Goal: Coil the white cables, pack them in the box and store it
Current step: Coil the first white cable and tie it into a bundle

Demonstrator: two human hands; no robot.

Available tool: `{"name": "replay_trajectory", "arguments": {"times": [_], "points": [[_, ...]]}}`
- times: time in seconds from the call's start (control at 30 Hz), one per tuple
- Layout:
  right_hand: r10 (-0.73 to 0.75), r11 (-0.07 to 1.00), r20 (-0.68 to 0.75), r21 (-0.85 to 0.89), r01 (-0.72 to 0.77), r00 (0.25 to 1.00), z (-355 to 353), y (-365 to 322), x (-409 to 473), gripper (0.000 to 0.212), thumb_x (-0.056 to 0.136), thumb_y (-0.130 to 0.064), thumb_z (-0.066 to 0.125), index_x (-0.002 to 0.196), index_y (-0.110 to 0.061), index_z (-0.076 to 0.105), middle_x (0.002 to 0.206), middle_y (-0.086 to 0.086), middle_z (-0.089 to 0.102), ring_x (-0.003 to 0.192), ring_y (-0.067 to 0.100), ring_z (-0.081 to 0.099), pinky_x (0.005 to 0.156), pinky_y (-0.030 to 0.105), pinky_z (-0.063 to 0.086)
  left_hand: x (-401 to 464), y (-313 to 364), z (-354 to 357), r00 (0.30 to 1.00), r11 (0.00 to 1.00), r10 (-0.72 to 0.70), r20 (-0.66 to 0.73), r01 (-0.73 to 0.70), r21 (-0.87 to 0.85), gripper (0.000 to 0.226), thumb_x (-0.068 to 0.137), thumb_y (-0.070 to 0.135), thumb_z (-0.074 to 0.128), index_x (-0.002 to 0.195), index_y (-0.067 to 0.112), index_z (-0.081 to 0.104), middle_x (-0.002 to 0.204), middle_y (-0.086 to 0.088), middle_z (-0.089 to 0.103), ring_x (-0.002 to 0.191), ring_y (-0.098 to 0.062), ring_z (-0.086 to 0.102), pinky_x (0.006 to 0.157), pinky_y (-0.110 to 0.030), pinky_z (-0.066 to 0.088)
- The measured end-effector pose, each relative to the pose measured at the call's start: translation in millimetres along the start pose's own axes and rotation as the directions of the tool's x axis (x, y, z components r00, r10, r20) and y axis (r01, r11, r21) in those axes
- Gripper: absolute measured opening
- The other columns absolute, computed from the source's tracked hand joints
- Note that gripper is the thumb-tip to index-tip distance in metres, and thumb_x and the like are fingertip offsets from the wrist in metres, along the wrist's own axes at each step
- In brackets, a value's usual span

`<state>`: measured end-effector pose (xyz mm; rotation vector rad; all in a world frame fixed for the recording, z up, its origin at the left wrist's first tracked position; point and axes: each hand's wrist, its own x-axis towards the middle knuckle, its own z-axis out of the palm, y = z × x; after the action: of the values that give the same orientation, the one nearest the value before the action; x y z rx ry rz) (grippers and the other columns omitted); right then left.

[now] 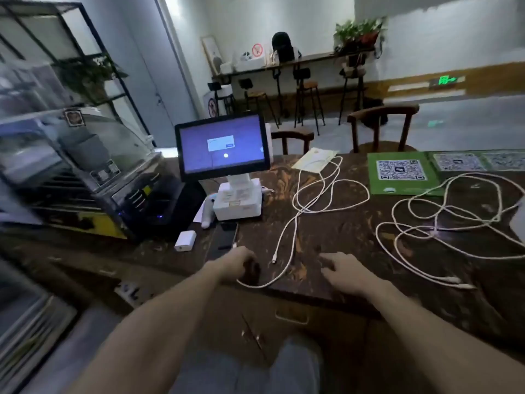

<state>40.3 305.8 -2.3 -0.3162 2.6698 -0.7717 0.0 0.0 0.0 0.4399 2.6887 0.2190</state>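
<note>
Both hands at the near counter (355,240) edge. Left hand (237,264) curled closed over the near loop of 1 white cable (297,220); that cable trails far across the counter to a pale flat packet (314,160), its plug end lying loose between the hands. Right hand (345,273) flat, fingers spread, holding nothing. Tangle of white cables (443,220) lies right of it, at least 2, exact count unclear; 2 plug ends near the right edge. 1 small white charger block (185,240) left. 1 lit screen terminal (223,146) far left. 1 green QR placard (402,173) far right.
</note>
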Motion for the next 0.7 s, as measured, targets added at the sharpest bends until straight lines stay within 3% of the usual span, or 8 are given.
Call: {"name": "replay_trajectory", "arguments": {"times": [0.07, 0.13, 0.23, 0.33, 0.5, 0.57, 0.63, 0.7], "points": [[-0.079, 0.994, -0.017, 0.069, 0.080, 0.997, 22, -14, 23, 0.059, 0.101, -0.016, 0.043, 0.156, -0.029, 0.025, 0.163, 0.008, 0.023, 0.149, 0.028, 0.027, 0.120, 0.034, 0.023, 9, -13, 5, 0.997, 0.997, 0.062, -0.038, -0.060, 0.044, 0.058, 0.072, -0.007, 0.058, 0.127, 0.010, 0.061, 0.141, -0.007, 0.049, 0.129, -0.025, 0.049, 0.105, -0.036, 0.042], [-0.142, 0.990, -0.030, 0.007, 0.142, 0.989, 53, -24, 45, 0.061, 0.103, -0.016, 0.039, 0.157, -0.032, 0.017, 0.166, 0.007, 0.010, 0.151, 0.028, 0.019, 0.122, 0.041, 0.017, 14, -24, 16, 0.990, 0.990, 0.134, -0.042, -0.132, 0.050, 0.059, 0.075, -0.001, 0.060, 0.133, 0.010, 0.057, 0.149, -0.006, 0.039, 0.134, -0.022, 0.043, 0.110, -0.035, 0.038], [-0.170, 0.969, -0.201, -0.210, 0.128, 0.965, 87, -22, 78, 0.051, 0.104, -0.039, 0.032, 0.154, -0.031, 0.029, 0.164, 0.003, 0.024, 0.152, 0.019, 0.019, 0.122, 0.048, 0.009, 26, -39, 28, 0.939, 0.947, 0.322, -0.119, -0.320, 0.040, 0.048, 0.092, 0.034, 0.058, 0.135, 0.015, 0.056, 0.146, -0.006, 0.044, 0.134, -0.019, 0.042, 0.111, -0.031, 0.036], [-0.176, 0.955, -0.381, -0.291, 0.063, 0.908, 100, -22, 78, 0.050, 0.099, -0.050, 0.036, 0.139, -0.028, 0.056, 0.154, -0.001, 0.044, 0.145, 0.015, 0.036, 0.120, 0.046, 0.021, 24, -31, 32, 0.867, 0.877, 0.472, -0.161, -0.443, 0.187, 0.058, 0.091, 0.066, 0.046, 0.126, 0.022, 0.054, 0.134, -0.001, 0.048, 0.123, -0.017, 0.044, 0.101, -0.033, 0.038], [-0.147, 0.973, -0.506, -0.231, 0.031, 0.850, 104, -16, 87, 0.038, 0.094, -0.045, 0.060, 0.126, -0.025, 0.064, 0.146, -0.004, 0.053, 0.138, 0.012, 0.045, 0.119, 0.040, 0.028, 36, -39, 40, 0.702, 0.670, 0.702, -0.121, -0.595, 0.444, 0.024, 0.096, 0.042, 0.051, 0.098, 0.018, 0.048, 0.099, -0.003, 0.053, 0.084, -0.023, 0.052, 0.070, -0.034, 0.046], [-0.127, 0.979, -0.520, -0.203, 0.022, 0.845, 105, -17, 84, 0.038, 0.094, -0.045, 0.058, 0.126, -0.024, 0.063, 0.146, -0.004, 0.052, 0.138, 0.012, 0.044, 0.120, 0.037, 0.026, 32, -35, 33, 0.692, 0.650, 0.716, -0.091, -0.615, 0.446, 0.016, 0.102, 0.035, 0.043, 0.098, 0.019, 0.042, 0.096, -0.002, 0.052, 0.080, -0.022, 0.051, 0.066, -0.036, 0.047], [-0.163, 0.976, -0.510, -0.209, 0.061, 0.845, 103, -16, 82, 0.036, 0.094, -0.042, 0.057, 0.125, -0.026, 0.062, 0.147, -0.005, 0.050, 0.139, 0.010, 0.041, 0.121, 0.032, 0.020, 28, -26, 27, 0.734, 0.737, 0.669, -0.119, -0.632, 0.240, 0.015, 0.106, 0.035, 0.033, 0.098, 0.023, 0.036, 0.090, -0.002, 0.054, 0.075, -0.021, 0.052, 0.064, -0.036, 0.045], [-0.177, 0.981, -0.489, -0.160, 0.112, 0.854, 99, -15, 76, 0.027, 0.091, -0.032, 0.062, 0.117, -0.025, 0.065, 0.143, -0.004, 0.054, 0.138, 0.009, 0.042, 0.118, 0.026, 0.020, 20, -7, 26, 0.802, 0.755, 0.565, -0.197, -0.598, -0.268, 0.015, 0.106, 0.031, 0.036, 0.094, 0.023, 0.039, 0.073, 0.002, 0.053, 0.061, -0.013, 0.049, 0.056, -0.030, 0.039]]}}
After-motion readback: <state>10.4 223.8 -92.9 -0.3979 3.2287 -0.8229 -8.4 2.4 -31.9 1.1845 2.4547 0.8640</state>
